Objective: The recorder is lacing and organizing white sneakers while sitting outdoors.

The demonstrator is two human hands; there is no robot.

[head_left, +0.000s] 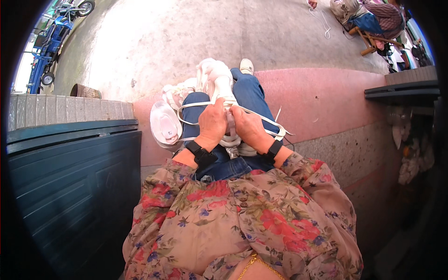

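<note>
White shoes lie in a bunch on my blue-jeaned lap; one white shoe (223, 87) points away from me between my knees. My left hand (212, 122) is closed at its lacing, with a white shoelace (190, 104) looping out to the left. Close beside it, my right hand (249, 126) is closed too, and a second white shoelace (266, 119) runs from it in a loop over my right thigh. The fingertips meet over the shoe's opening and partly hide the eyelets. Another shoe (164, 123) rests by my left knee, its pale insole showing.
Dark blue-green doors (74, 182) stand on the left, another dark panel (401, 91) on the right. A brown bucket (86, 91) and a blue three-wheeled vehicle (49, 49) are at far left. At far right, another person sits by a wooden stool (368, 44), a hand near white cord.
</note>
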